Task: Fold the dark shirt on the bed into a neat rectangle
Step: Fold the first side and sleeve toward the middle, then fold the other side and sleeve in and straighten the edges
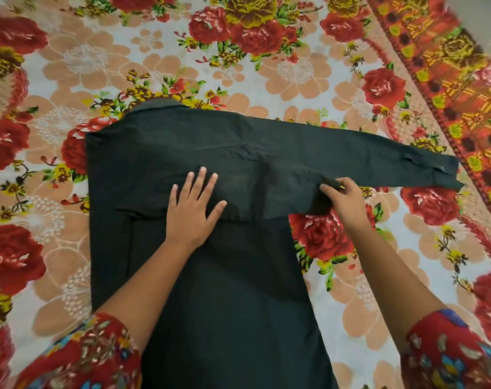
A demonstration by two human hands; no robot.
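**One sleeve left to fold**

A floral bed (294, 66) fills the frame. The dark shirt (224, 276) lies flat at centre, its long axis running top to bottom, collar (160, 103) toward the upper middle and hem off the lower edge. Its left edge runs straight, apparently folded in already. The sleeve (365, 158) stretches toward the right edge of the frame. The left hand (192, 209) presses flat on the shirt at centre frame, fingers straight and spread. The right hand (342, 200) pinches cloth at the sleeve's lower edge, near the underarm. The sleeve fold looks to be in hand; next, the sleeve needs carrying across the body, kept taut for a straight side.
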